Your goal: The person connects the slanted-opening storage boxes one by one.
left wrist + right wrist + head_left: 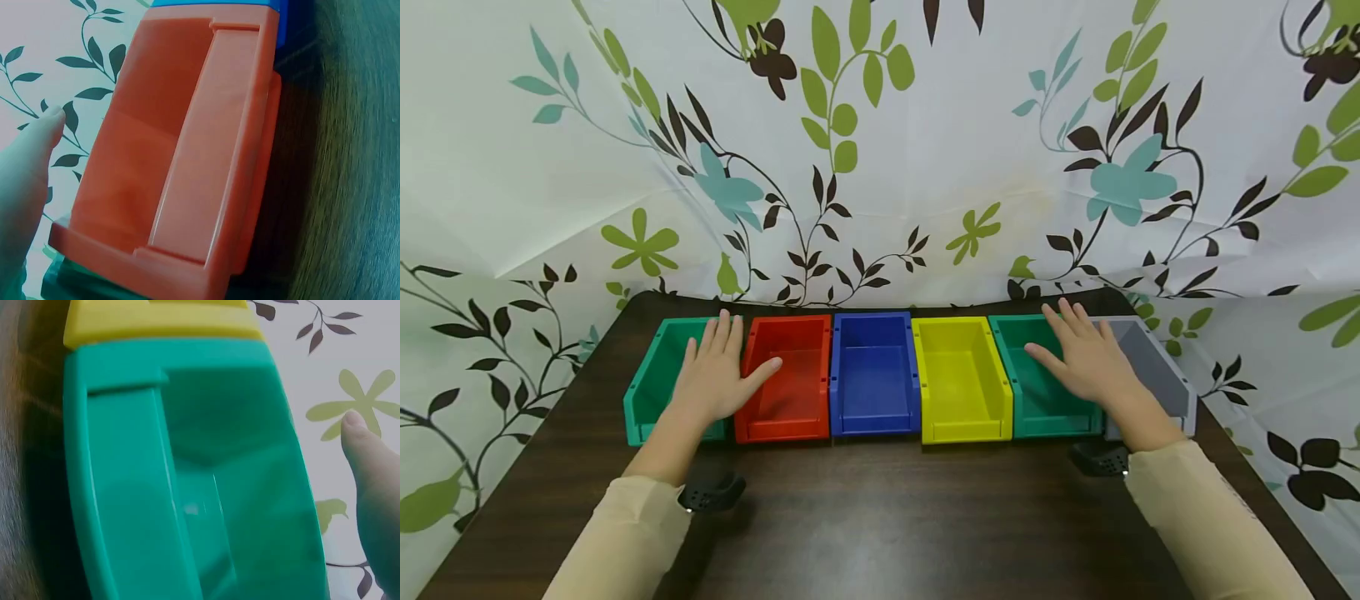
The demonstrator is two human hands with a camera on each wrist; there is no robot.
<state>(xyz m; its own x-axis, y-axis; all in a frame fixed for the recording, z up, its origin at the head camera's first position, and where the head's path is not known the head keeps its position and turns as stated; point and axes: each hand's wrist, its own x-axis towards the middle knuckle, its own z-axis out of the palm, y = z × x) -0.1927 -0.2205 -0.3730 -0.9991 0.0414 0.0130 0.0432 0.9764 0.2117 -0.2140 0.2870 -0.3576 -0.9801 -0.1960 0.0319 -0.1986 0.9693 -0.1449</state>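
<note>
My left hand (715,375) is held with straight, spread fingers over the left green bin (658,375) and the near red bin (786,430). Its thumb points across the red bin and nothing is in the hand. On the other side, my right hand (1092,360) spreads its fingers above the right green bin (1054,425) and the grey bin (1184,407), also holding nothing. Between the hands stand a blue bin (876,423) and a yellow bin (967,430). In the left wrist view, the left thumb (31,169) shows beside the red bin.
The open-fronted plastic bins stand side by side in a row along the back of a dark wooden table (880,517). Behind them hangs a white cloth (925,192) printed with leaves and flowers. Black wrist devices (711,492) sit at both sleeves.
</note>
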